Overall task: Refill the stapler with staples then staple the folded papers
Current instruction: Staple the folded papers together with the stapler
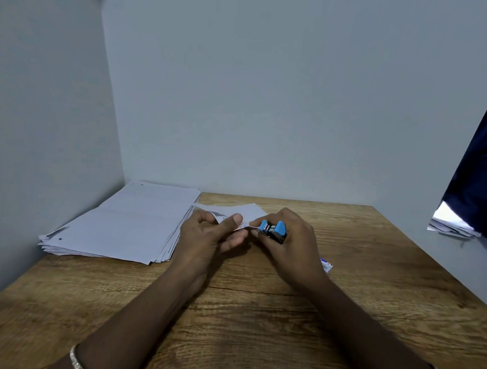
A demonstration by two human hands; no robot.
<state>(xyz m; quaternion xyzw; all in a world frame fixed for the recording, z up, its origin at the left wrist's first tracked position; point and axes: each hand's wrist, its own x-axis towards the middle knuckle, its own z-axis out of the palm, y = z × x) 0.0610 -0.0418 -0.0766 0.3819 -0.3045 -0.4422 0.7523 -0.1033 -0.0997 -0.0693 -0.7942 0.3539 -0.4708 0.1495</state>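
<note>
refill seems done and stapling under way: the left hand [208, 236] pinches the folded paper [247, 211] over the table [269, 321], the right hand [292, 240] grips the blue stapler [273, 231] at its edge, with the paper stack [122, 224] seemingly left to do

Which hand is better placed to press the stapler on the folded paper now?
The right hand: it grips the blue stapler, whose front end seems to meet the edge of the folded paper. The left hand pinches that paper and holds it, so it is not free.
</note>
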